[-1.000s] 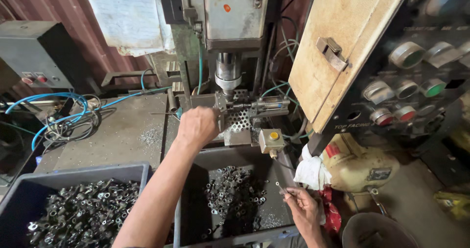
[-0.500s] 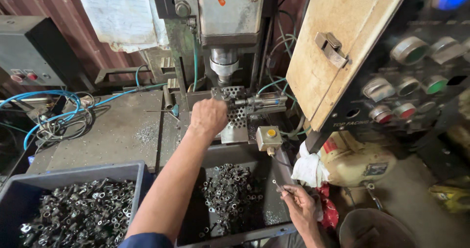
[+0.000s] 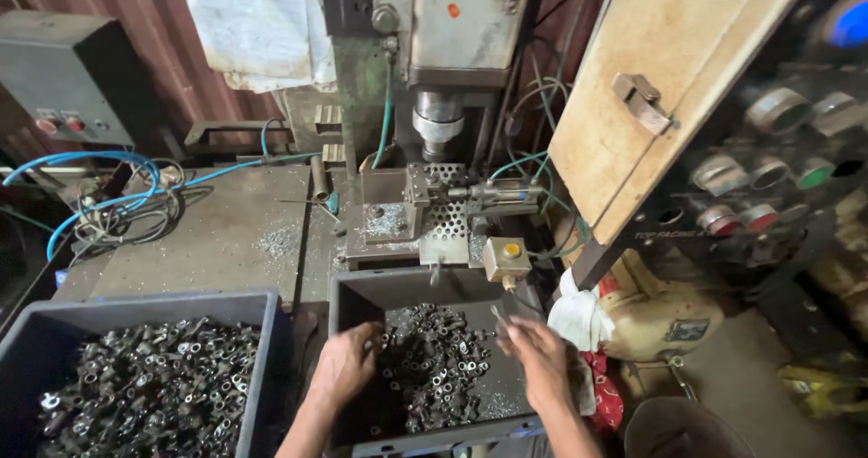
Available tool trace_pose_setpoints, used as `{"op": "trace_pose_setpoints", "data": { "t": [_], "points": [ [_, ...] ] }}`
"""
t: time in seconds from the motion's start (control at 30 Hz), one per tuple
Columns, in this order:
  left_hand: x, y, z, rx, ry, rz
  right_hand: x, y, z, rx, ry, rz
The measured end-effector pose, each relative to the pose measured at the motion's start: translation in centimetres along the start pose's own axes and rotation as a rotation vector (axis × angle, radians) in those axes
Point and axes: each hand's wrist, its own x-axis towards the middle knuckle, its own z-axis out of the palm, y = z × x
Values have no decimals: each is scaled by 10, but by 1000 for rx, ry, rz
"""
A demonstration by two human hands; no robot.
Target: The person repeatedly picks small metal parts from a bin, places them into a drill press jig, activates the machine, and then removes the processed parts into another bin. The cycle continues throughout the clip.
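Two hands now sit low in the frame over the dark bin (image 3: 357,286) of small metal parts (image 3: 434,368). A second ago the left hand (image 3: 344,368) was up at the drill press fixture (image 3: 434,207); it has dropped back, fingers curled into the parts at the bin's left edge. The right hand (image 3: 540,360) pinches a thin metal tool (image 3: 500,316). A second bin (image 3: 136,309) fills the lower left.

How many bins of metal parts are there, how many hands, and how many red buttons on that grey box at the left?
Grey bins holding small metal parts: 2, the left bin and the middle bin
Hands over the middle bin: 2, left hand and right hand
Red buttons on the grey box: 2, and
Total: 6
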Motion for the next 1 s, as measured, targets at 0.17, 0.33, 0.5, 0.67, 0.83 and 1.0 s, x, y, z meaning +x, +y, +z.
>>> {"op": "trace_pose_setpoints", "data": {
  "t": [0.17, 0.33, 0.5, 0.67, 0.83, 1.0],
  "points": [
    [-14, -6, -1, 29, 4, -47, 56, -34, 94, 224, -118, 47],
    [-14, -7, -9, 48, -41, -122, 133, -27, 158, 231, -56, 48],
    [-11, -8, -15, 13, -5, -106, 190, -5, 184, 349, 16, 54],
    [-9, -6, -18, 2, -48, -178, 214, 2, 197, 381, 45, 44],
    [-7, -4, -18, 19, -22, -178, 218, -2, 201, 360, -35, 19],
    [-7, -4, -15, -11, -17, -190, 183, -22, 182, 14, -203, 125]
  ]
}}
